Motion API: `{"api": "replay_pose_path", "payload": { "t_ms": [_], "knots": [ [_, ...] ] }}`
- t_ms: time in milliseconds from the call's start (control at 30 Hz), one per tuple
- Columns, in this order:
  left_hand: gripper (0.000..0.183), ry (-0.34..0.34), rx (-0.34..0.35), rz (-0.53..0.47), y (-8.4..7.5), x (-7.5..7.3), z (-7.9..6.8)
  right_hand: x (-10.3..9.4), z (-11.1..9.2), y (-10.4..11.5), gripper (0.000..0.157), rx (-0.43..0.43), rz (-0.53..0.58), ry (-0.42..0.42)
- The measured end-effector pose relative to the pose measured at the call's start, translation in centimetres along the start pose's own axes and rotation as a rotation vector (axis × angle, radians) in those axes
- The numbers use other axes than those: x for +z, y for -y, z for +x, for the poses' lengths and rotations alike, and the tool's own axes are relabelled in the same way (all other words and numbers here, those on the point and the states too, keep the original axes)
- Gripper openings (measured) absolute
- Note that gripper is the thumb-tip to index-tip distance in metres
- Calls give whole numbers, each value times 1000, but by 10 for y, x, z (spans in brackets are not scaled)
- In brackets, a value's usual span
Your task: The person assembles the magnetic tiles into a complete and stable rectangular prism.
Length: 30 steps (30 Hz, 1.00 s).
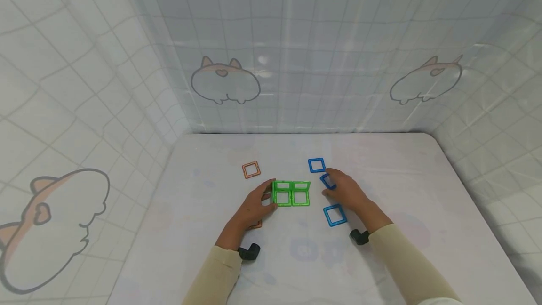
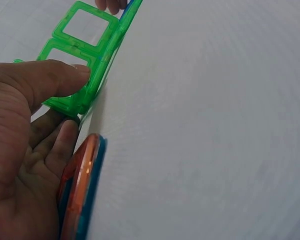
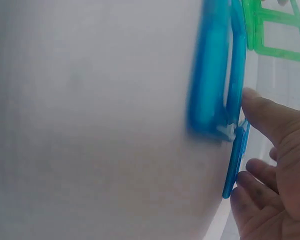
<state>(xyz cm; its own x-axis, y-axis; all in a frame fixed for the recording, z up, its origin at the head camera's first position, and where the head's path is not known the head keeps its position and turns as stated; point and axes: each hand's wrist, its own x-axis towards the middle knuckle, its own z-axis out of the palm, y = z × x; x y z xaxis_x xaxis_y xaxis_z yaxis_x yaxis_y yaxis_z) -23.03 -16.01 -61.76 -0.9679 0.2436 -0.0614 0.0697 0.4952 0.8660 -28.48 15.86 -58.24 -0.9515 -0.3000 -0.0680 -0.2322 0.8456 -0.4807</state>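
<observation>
Several green magnetic tiles (image 1: 291,197) are joined in the middle of the table: two squares lie flat, with others standing along the back edge. My left hand (image 1: 254,205) grips this green piece at its left side, thumb at the near corner and fingers at the far one. To the right, my right hand (image 1: 348,191) holds a blue square tile (image 1: 325,181) by its edges between thumb and fingers, partly covering it. In the right wrist view this blue tile (image 3: 234,162) shows edge-on beside the fingertips.
One blue square tile (image 1: 316,165) lies behind my right hand, another (image 1: 335,215) in front of it. An orange square tile (image 1: 251,170) lies at the back left; a second orange tile (image 1: 256,225) is mostly hidden under my left wrist. Patterned curtains (image 1: 296,36) surround the white table (image 1: 296,272).
</observation>
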Motion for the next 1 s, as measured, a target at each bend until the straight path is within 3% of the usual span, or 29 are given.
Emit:
{"api": "replay_pose_path", "payload": {
  "t_ms": [100, 233, 433, 767, 1000],
  "knots": [
    [81, 0, 5, 0, 1, 0, 0, 0, 1, -4, 89, 30, 6, -7],
    [81, -1, 11, -4, 2, 0, 0, 1, 2, -7, 91, 43, 3, -18],
    [80, -6, 14, -6, 1, 1, -1, -1, 1, -10, 86, 61, 5, -39],
    [80, 2, 10, -9, 0, 1, 0, -2, 6, -15, 69, 10, -126, -121],
    [80, 0, 4, -7, -1, -1, -1, -2, 8, -12, 69, 41, -131, -101]
  ]
}}
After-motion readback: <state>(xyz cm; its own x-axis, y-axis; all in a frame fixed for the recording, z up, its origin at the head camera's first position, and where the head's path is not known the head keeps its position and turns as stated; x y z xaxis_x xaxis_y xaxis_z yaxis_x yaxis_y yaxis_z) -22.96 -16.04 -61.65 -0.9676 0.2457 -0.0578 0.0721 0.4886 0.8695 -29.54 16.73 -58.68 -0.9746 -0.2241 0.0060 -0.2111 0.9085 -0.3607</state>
